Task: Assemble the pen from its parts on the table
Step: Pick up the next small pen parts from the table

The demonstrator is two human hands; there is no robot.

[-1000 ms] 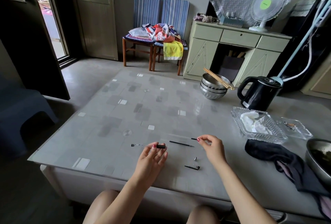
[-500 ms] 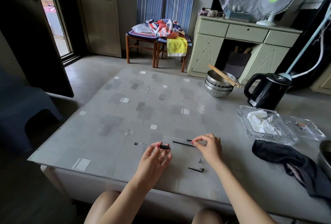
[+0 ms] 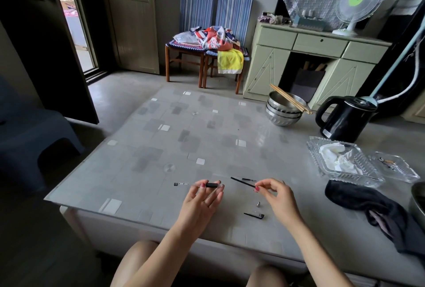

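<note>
The barrel (image 3: 199, 185) is pinched in the left hand (image 3: 202, 199), and the refill (image 3: 243, 182) is gripped by the right hand (image 3: 277, 197), both just above the surface (image 3: 161, 149). A tip (image 3: 258, 204) and clip (image 3: 254, 214) are left lying between the hands.

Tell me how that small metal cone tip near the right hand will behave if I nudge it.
The cone tip looks tiny and stands on its wide end, so it would probably tip easily. Once down, its tapered shape would likely roll in a curve. The table looks glossy, so it may also slide.
</note>
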